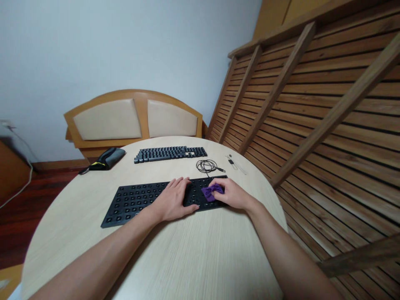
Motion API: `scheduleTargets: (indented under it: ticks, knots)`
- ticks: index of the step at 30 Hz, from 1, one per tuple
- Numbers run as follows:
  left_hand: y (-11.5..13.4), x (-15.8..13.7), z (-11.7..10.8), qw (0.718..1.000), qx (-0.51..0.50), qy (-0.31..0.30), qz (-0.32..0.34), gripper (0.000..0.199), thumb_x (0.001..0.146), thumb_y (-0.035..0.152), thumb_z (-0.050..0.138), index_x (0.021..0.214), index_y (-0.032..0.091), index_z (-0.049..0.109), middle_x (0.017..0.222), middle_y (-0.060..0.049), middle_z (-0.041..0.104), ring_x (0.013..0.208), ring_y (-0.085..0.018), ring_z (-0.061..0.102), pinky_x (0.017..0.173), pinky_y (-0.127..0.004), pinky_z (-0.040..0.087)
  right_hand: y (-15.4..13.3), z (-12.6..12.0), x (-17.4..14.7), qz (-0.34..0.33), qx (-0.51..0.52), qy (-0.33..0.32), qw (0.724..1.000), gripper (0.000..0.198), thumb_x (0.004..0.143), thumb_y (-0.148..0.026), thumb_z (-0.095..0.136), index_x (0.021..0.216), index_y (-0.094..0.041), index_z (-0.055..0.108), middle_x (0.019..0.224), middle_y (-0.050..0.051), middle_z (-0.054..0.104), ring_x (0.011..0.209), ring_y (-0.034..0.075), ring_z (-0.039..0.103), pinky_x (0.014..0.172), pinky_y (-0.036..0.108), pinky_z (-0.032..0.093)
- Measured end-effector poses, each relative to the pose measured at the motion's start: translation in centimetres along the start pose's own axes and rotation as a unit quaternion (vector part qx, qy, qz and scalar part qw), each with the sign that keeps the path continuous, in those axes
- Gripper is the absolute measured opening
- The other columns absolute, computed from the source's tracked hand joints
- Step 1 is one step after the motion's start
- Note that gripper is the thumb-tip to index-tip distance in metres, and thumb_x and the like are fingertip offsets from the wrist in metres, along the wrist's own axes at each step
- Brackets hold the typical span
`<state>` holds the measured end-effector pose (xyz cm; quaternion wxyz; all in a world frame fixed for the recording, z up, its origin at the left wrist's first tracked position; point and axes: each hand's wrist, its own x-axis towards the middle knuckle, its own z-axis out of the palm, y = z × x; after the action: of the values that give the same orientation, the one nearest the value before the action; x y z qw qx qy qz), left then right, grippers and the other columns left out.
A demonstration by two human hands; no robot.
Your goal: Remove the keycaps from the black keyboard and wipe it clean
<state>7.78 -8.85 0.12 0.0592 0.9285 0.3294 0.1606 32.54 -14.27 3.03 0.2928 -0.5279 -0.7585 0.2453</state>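
Purple cloth [207, 193] within the right grip [233, 193]

Your black keyboard [136, 199], its key switches exposed, lies flat on the worktop [193, 258], with your purple cloth [207, 193] crumpled on its right-hand part.

A crumpled purple cloth [207, 193] is showing soft, matt folds against a black, rectangular keyboard base [134, 200] of dull plastic, while a pale, round, wood-grained tabletop [200, 250] is looking smooth; a brown slatted wooden panel [312, 104] is displaying streaky grain, cream headboard pads [108, 121] are resembling smooth leather, and dark-red wood-look flooring [18, 225] is gleaming.
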Motion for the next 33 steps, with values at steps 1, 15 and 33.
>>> scheduleTargets:
  ticks: [1,15,33]
  knots:
    - [-0.1,0.0,0.1,1.0,-0.001,0.002,0.001,0.082,0.082,0.067,0.058,0.137,0.007,0.043,0.149,-0.024,0.045,0.14,-0.039,0.039,0.118,-0.055,0.028,0.2,-0.3,-0.1,0.005,0.002,0.01,1.0,0.018,0.076,-0.017,0.058,0.09,-0.017,0.069,0.075,-0.001,0.065,0.065,0.013,0.054,0.06,0.023,0.04]
    - [-0.2,-0.1,0.1,1.0,-0.024,0.005,0.001,0.081,0.083,0.069,0.055,0.137,0.011,0.043,0.149,-0.023,0.045,0.14,-0.041,0.038,0.117,-0.058,0.027,0.1,-1.5,-0.8,0.036,-0.017,-0.026,0.999,0.014,0.074,-0.017,0.059,0.085,-0.017,0.069,0.071,-0.001,0.064,0.062,0.013,0.054,0.057,0.023,0.038]
    - [0.0,0.0,-0.3,1.0,-0.019,-0.002,-0.002,0.079,0.083,0.068,0.056,0.135,0.01,0.044,0.149,-0.024,0.045,0.14,-0.041,0.039,0.117,-0.058,0.028,0.6,-1.9,-1.0,0.034,-0.035,-0.011,0.999,0.009,0.073,-0.019,0.061,0.08,-0.017,0.066,0.069,-0.002,0.061,0.063,0.013,0.051,0.057,0.022,0.037]
